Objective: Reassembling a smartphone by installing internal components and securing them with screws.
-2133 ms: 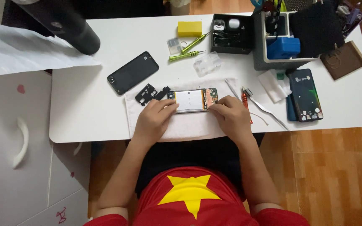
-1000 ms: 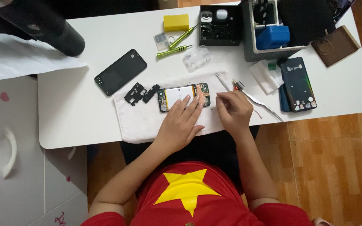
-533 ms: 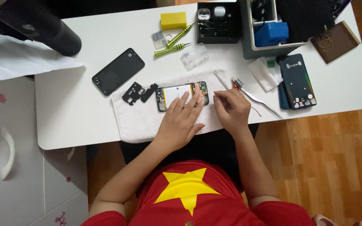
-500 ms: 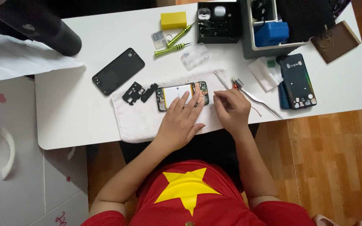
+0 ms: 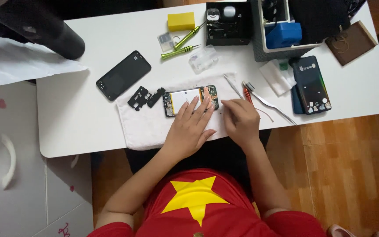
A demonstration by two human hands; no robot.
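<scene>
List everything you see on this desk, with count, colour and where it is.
opened phone: 1, exposed insides, on the cloth
cloth: 1, white, desk front
back cover: 1, black, left of cloth
small black parts: 2, on cloth, left of phone
screwdrivers: 2, green, desk rear
block: 1, yellow, rear
tweezers: 1, metal, right of hands
second phone: 1, dark, right
left hand: flat, fingers on opened phone
right hand: beside phone, fingers pinched

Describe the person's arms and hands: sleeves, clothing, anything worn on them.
Both forearms are bare down to the left hand and right hand. No gloves, watch or rings are visible. Short red sleeves cover only the upper arms, part of a red shirt with a large yellow star on the chest.
</scene>
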